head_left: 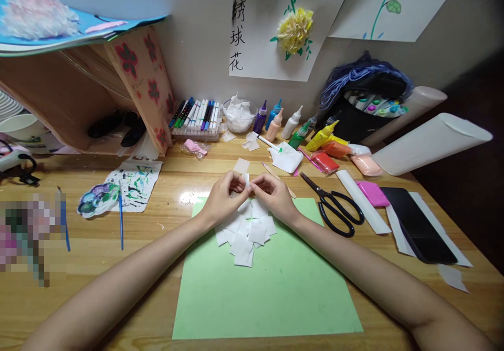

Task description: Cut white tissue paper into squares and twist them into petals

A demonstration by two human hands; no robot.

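My left hand (225, 193) and my right hand (274, 193) meet over the far edge of a light green paper sheet (271, 293). Both pinch one small white tissue square (246, 179) between their fingertips. Just below the hands lies a pile of white tissue squares (246, 233) on the green sheet. Another single white square (241, 165) rests on the wooden table beyond the hands.
Black scissors (334, 206) lie right of the green sheet, then white paper strips, a pink block (372, 193) and a black phone (417, 230). Markers (197, 114), paint bottles (291, 122) and a tissue bowl (238, 115) line the wall. A paint palette (97, 197) and brushes sit left.
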